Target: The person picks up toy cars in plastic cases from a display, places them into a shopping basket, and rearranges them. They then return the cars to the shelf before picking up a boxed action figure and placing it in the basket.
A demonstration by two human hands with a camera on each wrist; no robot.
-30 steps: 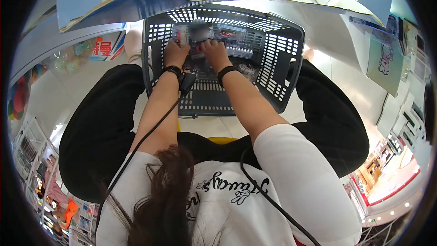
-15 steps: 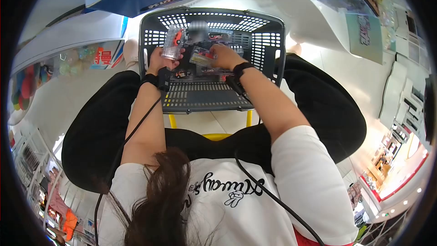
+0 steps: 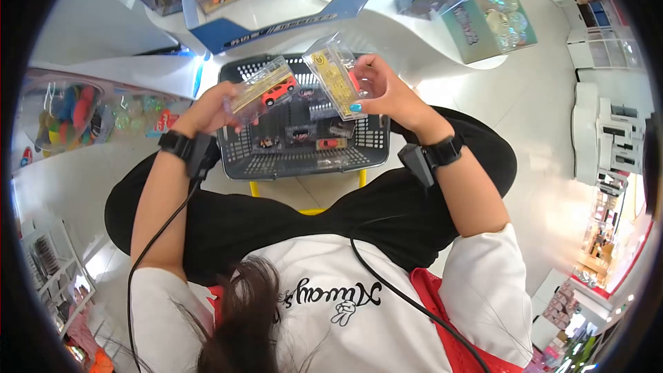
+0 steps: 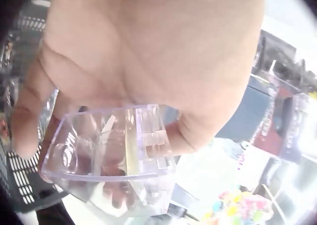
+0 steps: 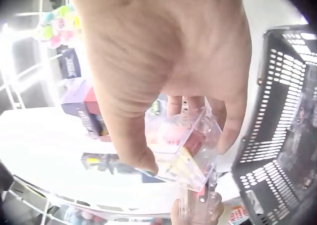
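My left hand point(image 3: 213, 107) grips the end of a clear plastic toy car box point(image 3: 252, 91) with a red car point(image 3: 278, 91) and a yellow strip in it. In the left wrist view the fingers curl round this transparent box point(image 4: 111, 153). Across from it my right hand point(image 3: 395, 99) holds a second clear toy car box point(image 3: 330, 77), tilted, its yellow printed side facing up. Thumb and fingers clasp that box point(image 5: 185, 158) from both sides in the right wrist view. Both boxes are held up over the dark shopping basket point(image 3: 304, 170).
Inside the basket lie several boxed toy cars, one of them red point(image 3: 331, 144). A blue-edged display carton point(image 3: 286, 24) with rows of toy cars stands on the white shelf ahead. Further right is a carton of shiny balls point(image 3: 498, 17).
Both hands were down in the basket among the boxes. They have come up and out, each with a clear toy car box, and the head view has tilted up towards the shelf.
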